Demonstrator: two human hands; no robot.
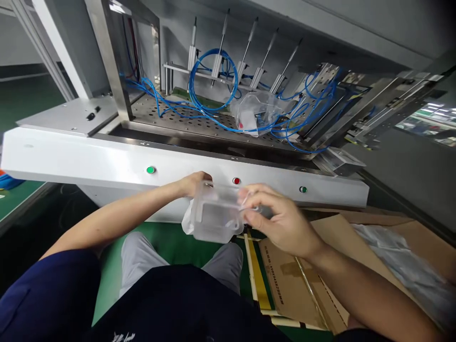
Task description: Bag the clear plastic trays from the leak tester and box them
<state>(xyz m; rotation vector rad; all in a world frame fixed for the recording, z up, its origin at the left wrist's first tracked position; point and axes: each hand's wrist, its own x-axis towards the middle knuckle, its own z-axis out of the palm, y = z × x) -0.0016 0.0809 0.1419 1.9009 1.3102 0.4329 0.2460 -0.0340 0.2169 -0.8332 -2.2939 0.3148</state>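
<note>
I hold a clear plastic box [216, 214] in a thin plastic bag in front of my chest, just below the machine's white front panel [107, 164]. My left hand [194, 184] is closed on the box's far left edge, its fingers partly hidden behind it. My right hand [276, 219] pinches the box's right edge between thumb and fingers.
The panel carries a green button [150, 170], a red button [236, 181] and a second green button [303, 189]. Behind it lies a perforated metal deck [185, 118] with blue hoses [213, 80] and a bagged part [256, 111]. An open cardboard box [302, 270] with plastic film stands at my right.
</note>
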